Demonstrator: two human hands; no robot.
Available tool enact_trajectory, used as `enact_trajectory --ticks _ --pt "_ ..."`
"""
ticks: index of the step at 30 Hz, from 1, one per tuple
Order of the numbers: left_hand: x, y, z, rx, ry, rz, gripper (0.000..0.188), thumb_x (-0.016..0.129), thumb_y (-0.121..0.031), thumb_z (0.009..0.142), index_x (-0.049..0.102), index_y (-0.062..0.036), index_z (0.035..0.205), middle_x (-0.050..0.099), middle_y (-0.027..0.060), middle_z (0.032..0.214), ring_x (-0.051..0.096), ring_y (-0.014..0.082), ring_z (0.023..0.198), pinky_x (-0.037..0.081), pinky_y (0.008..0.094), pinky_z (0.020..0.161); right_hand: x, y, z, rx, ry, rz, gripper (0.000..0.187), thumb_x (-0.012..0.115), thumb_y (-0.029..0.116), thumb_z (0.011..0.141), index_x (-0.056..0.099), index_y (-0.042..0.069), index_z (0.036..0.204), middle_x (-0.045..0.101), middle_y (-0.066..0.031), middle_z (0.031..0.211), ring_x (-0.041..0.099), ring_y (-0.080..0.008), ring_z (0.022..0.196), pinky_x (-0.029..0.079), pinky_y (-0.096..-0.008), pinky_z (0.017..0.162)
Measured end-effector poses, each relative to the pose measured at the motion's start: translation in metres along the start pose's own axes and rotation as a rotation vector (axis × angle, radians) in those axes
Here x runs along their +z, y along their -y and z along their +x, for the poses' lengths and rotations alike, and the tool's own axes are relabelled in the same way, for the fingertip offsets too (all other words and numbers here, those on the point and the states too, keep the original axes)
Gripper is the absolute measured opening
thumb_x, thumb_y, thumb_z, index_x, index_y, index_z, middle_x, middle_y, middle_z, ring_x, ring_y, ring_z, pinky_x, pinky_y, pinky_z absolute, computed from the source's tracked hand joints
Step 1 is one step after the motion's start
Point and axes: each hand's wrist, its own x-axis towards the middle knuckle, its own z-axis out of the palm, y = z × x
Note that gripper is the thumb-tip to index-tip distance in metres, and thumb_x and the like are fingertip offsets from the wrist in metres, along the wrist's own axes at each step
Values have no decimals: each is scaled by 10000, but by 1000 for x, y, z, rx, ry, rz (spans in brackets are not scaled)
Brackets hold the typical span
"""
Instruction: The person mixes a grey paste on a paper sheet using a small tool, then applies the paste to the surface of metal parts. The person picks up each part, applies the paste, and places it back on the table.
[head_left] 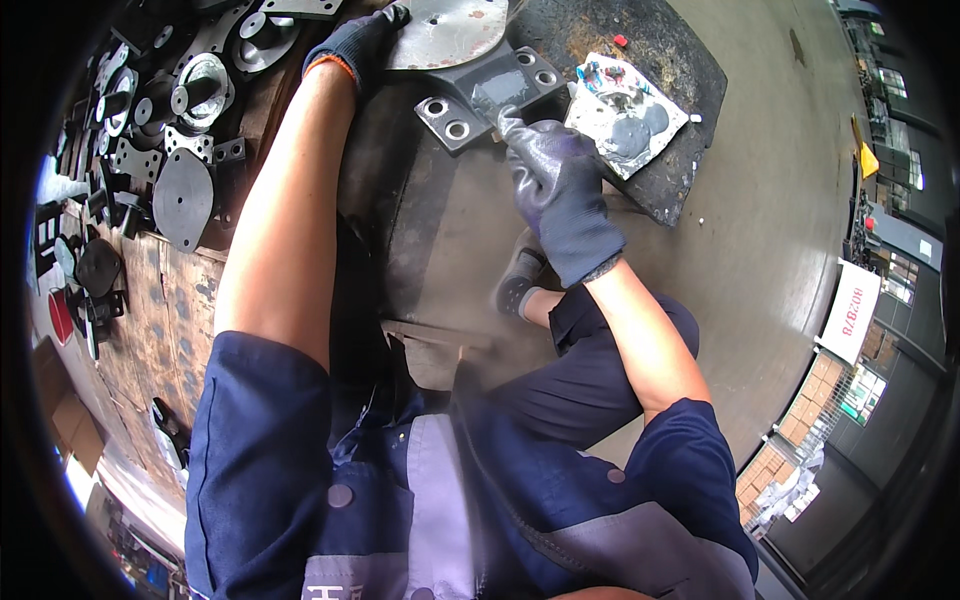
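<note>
My left hand [352,48], in a dark glove with an orange cuff edge, grips the left edge of a flat, rounded metal plate [447,32]. Right below that plate is a dark metal bracket [483,98] with paired holes at both ends; whether the two are joined I cannot tell. A grey smear covers the bracket's middle. My right hand [562,180], gloved too, stretches its index finger to the bracket's near edge, the other fingers curled. Grey paste seems to coat that fingertip. Beside this hand lies a white sheet [632,125] bearing grey paste blobs and small tubes.
The sheet and bracket rest on a dark, worn work surface [690,60]. Many metal plates and flanged parts [185,190] crowd a wooden surface [165,315] on the left. My legs are below the bracket. Boxes in wire cages [790,440] stand far right.
</note>
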Motion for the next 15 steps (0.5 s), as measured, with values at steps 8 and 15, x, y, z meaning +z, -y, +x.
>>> enact_trajectory --ticks 8,15 --pt "-1 1 0 -1 -4 -13 496 264 -309 1031 469 32 1328 538 103 1344 512 141 1218 415 242 993 2 8 -5 23 -6 177 150 610 13 788 693 60 904 652 -123 779 631 -247 675 499 -321 593" --pt "-5 8 9 19 5 -26 489 280 -295 1023 467 39 1327 528 113 1354 509 143 1225 405 242 1004 -9 1 1 -58 -170 389 138 595 -60 785 677 -8 883 637 -115 725 607 -201 616 449 -281 533"
